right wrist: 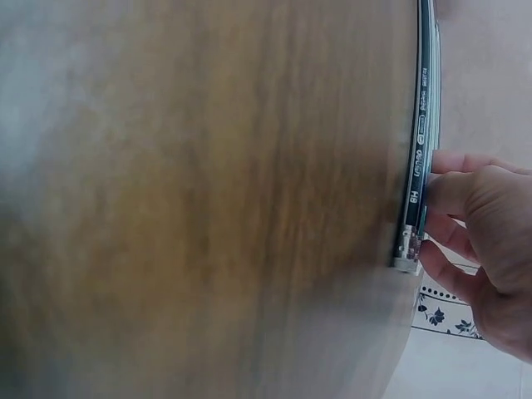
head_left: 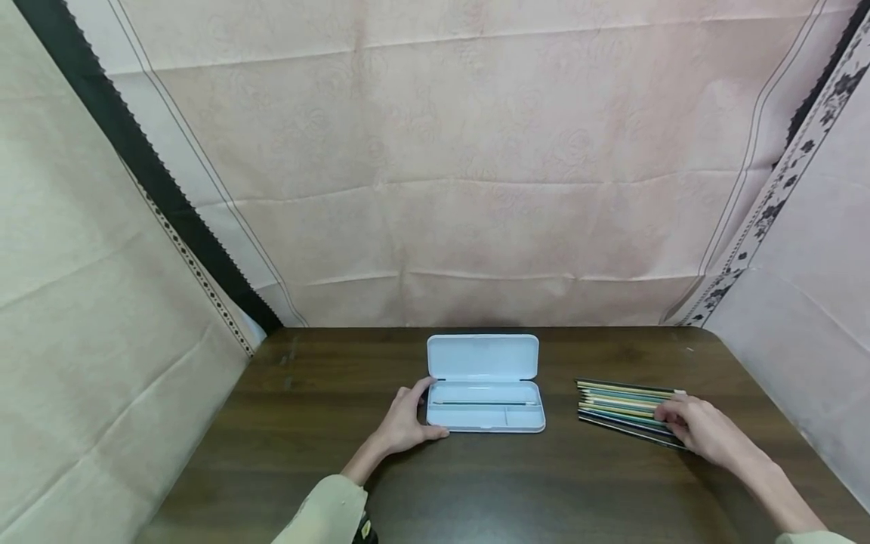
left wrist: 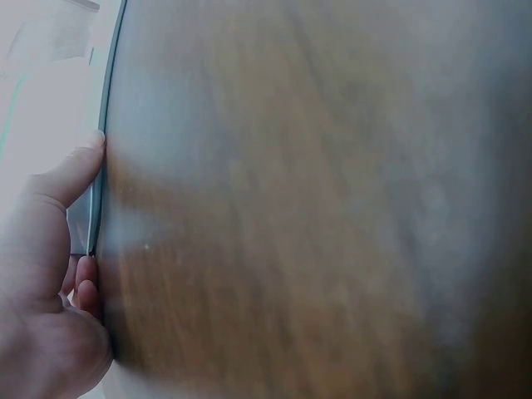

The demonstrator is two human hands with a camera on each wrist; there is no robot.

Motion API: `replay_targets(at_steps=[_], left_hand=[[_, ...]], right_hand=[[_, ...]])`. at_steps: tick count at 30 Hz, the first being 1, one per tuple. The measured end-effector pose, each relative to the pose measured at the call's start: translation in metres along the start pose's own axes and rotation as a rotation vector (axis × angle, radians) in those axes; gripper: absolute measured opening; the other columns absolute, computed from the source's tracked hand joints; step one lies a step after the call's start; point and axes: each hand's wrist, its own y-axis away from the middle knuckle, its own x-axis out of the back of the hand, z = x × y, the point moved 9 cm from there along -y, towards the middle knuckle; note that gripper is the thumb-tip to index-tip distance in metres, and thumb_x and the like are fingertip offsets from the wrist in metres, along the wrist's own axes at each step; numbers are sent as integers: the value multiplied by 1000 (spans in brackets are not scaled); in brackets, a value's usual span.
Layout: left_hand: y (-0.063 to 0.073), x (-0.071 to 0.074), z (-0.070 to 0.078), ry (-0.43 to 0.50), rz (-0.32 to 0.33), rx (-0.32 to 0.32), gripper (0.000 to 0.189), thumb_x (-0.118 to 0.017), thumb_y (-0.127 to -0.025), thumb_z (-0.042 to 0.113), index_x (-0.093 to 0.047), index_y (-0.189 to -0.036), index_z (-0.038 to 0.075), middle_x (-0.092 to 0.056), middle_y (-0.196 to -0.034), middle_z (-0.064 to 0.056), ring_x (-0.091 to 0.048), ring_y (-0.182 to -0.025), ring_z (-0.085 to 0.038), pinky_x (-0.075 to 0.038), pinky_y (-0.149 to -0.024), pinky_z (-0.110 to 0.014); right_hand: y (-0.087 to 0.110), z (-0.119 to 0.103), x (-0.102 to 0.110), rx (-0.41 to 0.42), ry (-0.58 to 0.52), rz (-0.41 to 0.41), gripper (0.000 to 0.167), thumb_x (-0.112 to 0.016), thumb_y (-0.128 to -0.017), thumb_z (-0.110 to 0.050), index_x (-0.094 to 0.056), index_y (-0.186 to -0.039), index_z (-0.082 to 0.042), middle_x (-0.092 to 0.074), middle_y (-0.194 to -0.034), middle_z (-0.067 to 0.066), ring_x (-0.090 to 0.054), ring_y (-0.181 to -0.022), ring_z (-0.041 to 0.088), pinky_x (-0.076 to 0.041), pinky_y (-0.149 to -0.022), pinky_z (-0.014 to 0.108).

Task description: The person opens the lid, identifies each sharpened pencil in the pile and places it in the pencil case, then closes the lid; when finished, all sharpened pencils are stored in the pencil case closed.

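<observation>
A light blue pencil case (head_left: 483, 357) lies open on the table, its lid tipped back. One thin, pencil-like strip (head_left: 484, 403) runs across its tray. My left hand (head_left: 402, 425) grips the case's left end, thumb at the front corner and fingers at the back. To the right, several pencils (head_left: 615, 404) in green, yellow, blue and black lie side by side. My right hand (head_left: 703, 427) has bent fingers on their right ends and appears to pinch one; the fingertips are partly hidden. In the right wrist view, a dark HB pencil (right wrist: 420, 141) with an eraser end lies beside the fingers.
The dark brown wooden table (head_left: 476, 483) reaches back to a pale cloth wall (head_left: 476, 189). More cloth hangs at the left (head_left: 88, 340) and right, with a dark band and a flower-patterned border (head_left: 768, 211).
</observation>
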Motion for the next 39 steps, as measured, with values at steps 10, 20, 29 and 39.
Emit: replay_targets(at_steps=[10,20,29,39], left_hand=[[0,-1,1,2,-6,17,93,-89,-75,37,-40,-150,10,-51,-120,-12,-48,-108,-24,-46,-85,-42],[0,0,1,-6,-3,14,93,-89,-75,37,-40,-150,11,-51,-120,-12,-48,-108,-24,-46,-85,-41],[0,0,0,-2,-9,20,93,-89,-75,36,-40,-150,11,-51,-121,-13,-48,-109,-25,-46,-85,-42],[1,-1,0,-4,-12,20,93,-88,-76,38,-40,-150,11,-51,-120,-12,-47,-108,-25,-46,-86,-42]], right_hand=[[-4,-6,3,37,11,36,48,-80,-55,20,-65,-81,-18,-51,-78,-16,-46,-69,1,-36,-59,17],[-18,-16,1,34,4,7,40,-81,-61,16,-69,-84,-15,-57,-78,-13,-53,-69,1,-47,-57,30],[-29,-25,-8,30,-22,-15,38,-80,-64,16,-70,-86,-14,-58,-80,-12,-53,-71,0,-48,-57,29],[-46,-40,-15,63,-42,-4,37,-80,-65,14,-69,-87,-14,-56,-80,-11,-52,-69,2,-46,-56,28]])
